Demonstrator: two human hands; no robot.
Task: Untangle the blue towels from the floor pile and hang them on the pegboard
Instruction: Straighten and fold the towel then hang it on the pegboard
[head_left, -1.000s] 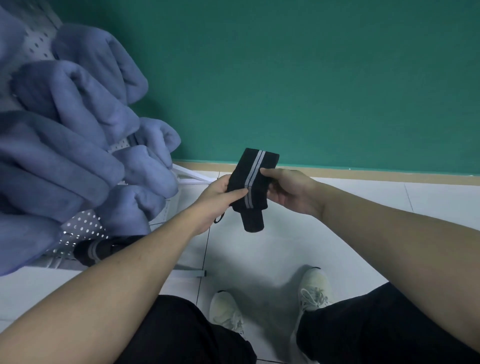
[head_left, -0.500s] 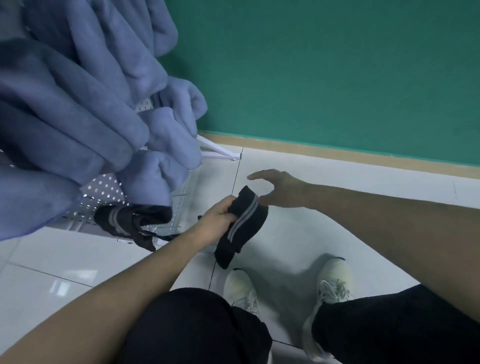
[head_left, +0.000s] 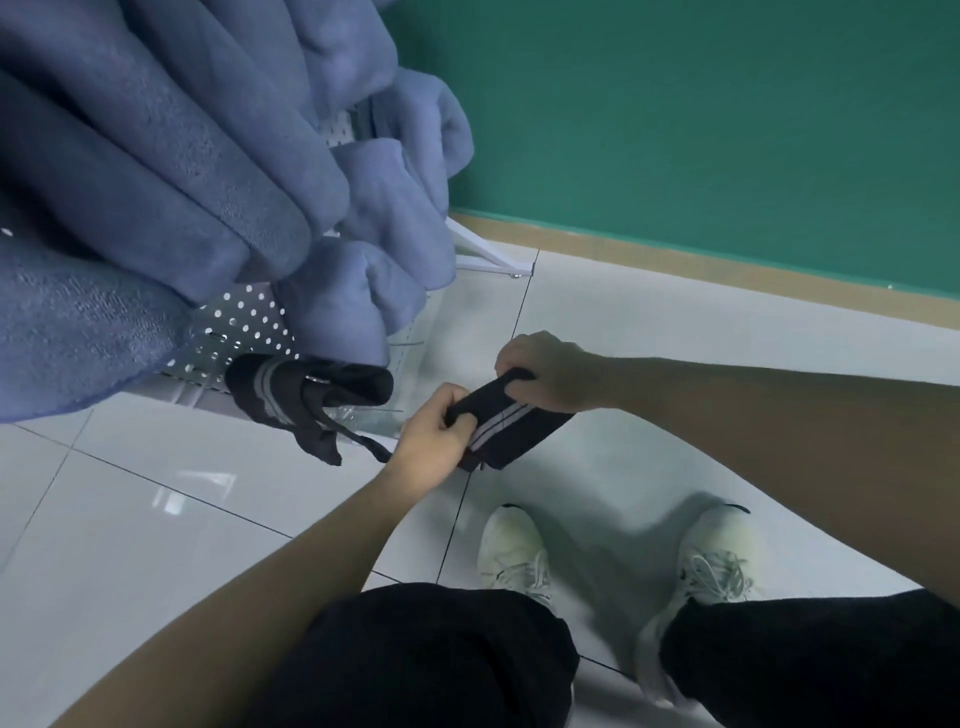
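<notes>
We see blue towels draped on the pegboard at left. Our left hand and right hand curl their fingers round a black striped cloth above the floor.

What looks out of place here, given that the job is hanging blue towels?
Both hands, left and right, grip a black striped cloth, not a towel. Another black cloth hangs low on the pegboard under the blue towels.
</notes>
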